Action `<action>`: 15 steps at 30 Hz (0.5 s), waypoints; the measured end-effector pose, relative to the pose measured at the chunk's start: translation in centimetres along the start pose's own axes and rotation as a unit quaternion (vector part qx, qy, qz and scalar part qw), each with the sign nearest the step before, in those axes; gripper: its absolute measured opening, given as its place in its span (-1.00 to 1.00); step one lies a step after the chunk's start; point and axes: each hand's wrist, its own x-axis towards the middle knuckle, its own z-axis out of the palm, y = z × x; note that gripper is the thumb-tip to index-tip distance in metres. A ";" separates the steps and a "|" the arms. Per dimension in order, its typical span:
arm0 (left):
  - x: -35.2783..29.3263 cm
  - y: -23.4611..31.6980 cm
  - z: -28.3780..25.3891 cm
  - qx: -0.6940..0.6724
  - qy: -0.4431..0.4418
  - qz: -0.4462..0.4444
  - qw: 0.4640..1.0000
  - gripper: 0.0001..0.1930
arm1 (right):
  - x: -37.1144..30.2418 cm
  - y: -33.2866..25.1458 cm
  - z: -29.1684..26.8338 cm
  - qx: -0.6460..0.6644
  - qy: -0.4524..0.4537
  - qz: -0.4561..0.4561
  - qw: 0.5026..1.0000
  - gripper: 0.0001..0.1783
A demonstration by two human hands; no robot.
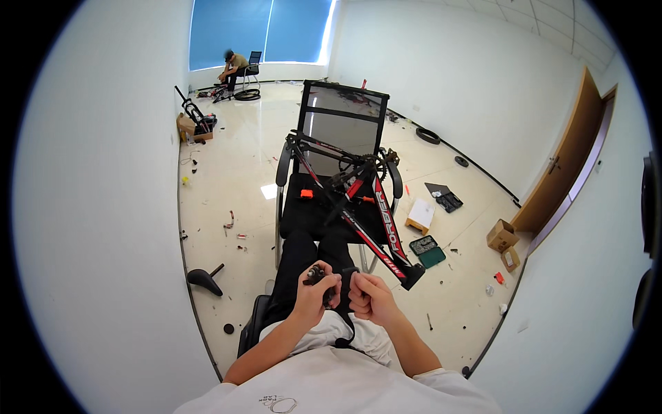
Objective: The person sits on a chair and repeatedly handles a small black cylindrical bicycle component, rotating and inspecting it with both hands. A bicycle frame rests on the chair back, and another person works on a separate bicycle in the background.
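Above my lap, my left hand [314,295] is closed around a dark metal bike part [314,274] with a shiny end; its exact kind I cannot make out. Close beside it, my right hand [371,299] pinches a small black piece [349,271] between thumb and fingers. Whether the two pieces touch is unclear. In front of my knees, a black, red and white bicycle frame [387,231] leans across a black mesh-backed chair [345,131], its crank and chainring at the upper right. A small orange item [307,194] lies on the chair's seat.
A bicycle saddle [205,281] with its post lies on the floor at left. On the right are an open green tool case [431,255], a white-topped box [420,214], a dark open case [448,200] and cardboard boxes [502,236]. Far back, another person [236,65] sits bent over bike parts.
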 end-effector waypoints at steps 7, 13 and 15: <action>0.0 -0.6 -0.2 -0.075 0.040 0.004 0.996 -0.86 | 0.2 1.9 0.6 -0.218 0.036 -0.040 0.975 -0.62; 0.2 -0.7 -0.5 0.061 0.053 0.100 0.992 -0.80 | 0.9 2.3 0.2 -0.189 0.036 -0.028 0.981 -0.61; 0.2 -0.5 0.1 0.189 0.073 0.180 0.963 -0.80 | 1.0 2.5 0.1 -0.169 0.042 -0.024 0.985 -0.61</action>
